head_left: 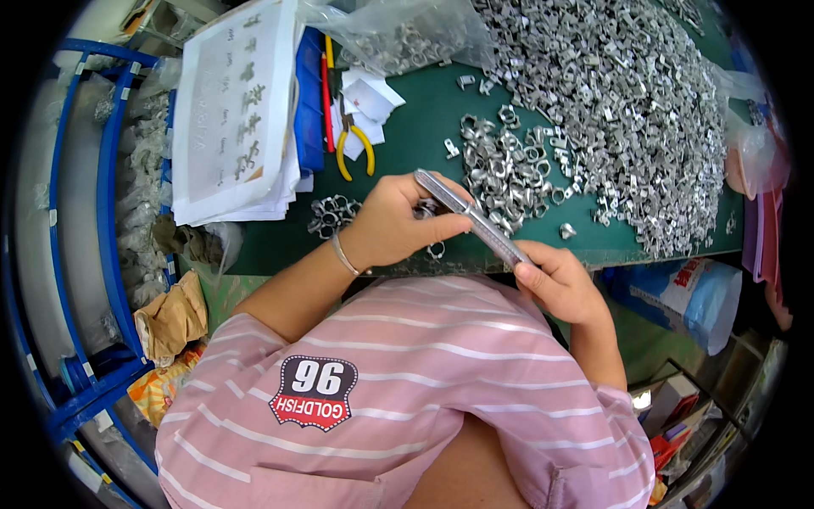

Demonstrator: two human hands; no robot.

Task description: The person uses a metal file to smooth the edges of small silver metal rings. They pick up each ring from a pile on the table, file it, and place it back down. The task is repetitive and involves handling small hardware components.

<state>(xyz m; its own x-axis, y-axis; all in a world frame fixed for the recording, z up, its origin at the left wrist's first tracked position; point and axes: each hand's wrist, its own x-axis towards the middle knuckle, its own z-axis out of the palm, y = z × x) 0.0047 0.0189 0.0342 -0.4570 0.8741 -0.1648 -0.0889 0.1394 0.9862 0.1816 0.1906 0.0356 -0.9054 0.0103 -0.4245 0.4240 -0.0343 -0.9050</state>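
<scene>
Both my hands hold a slim, straight silver bar [483,222] slantwise above the table's near edge. Its exact kind I cannot make out. My left hand [398,219] is closed round the upper left part, the thumb pressed along it. The lower right end sits between the thumb and fingers of my right hand [555,278]. Just beyond the bar lies a pile of metal ring clamps [509,170]. A smaller cluster of clamps [332,216] lies beside my left wrist, and a few more show partly behind that hand.
A large heap of small metal clips [619,102] covers the green table's [415,102] far right. Yellow-handled pliers [354,148], a red pen [327,106], a blue tray [310,110] and stacked papers [233,119] lie left. A clear bag [415,34] is behind; blue shelving [110,170] stands far left.
</scene>
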